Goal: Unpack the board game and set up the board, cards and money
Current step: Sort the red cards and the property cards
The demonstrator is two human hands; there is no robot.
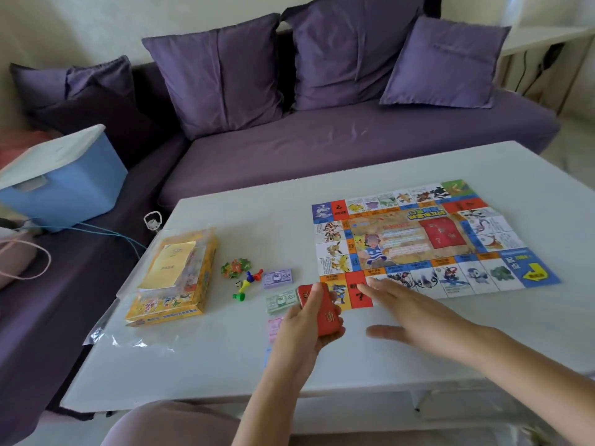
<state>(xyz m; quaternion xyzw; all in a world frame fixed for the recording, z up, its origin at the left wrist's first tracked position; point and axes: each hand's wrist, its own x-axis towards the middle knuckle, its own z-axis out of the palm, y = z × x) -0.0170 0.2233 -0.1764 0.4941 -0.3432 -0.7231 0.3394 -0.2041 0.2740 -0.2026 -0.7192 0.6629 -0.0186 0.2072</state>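
Now, left fingers (310, 300): curled round the red card stack (325, 312) with the thumb on top. They hold it up by the near left corner of the board (418, 239).
Right fingers (383, 292): straight and spread wide, holding nothing. The tips are at that same corner of the board, on it or just over it; I cannot tell which.
Red card stack: small and light, and I think a bit slippery. Loose cards could slide apart, so pinch the long sides and keep them squeezed.
Board: thin paper with fold lines, floppy and easy to tear. It lies open on the right side of the bench (225, 365). Smooth it with a flat hand and lift it by two edges.
Money: purple notes (277, 278), green notes (280, 300) and pink notes (274, 326) sit in little piles left of the board. They are very light paper, so a small bump could scatter them.
Pawns (250, 277): tiny plastic pieces just beside the purple notes. They may roll.
Box (167, 309): yellow card, further left, with a paper booklet on top.
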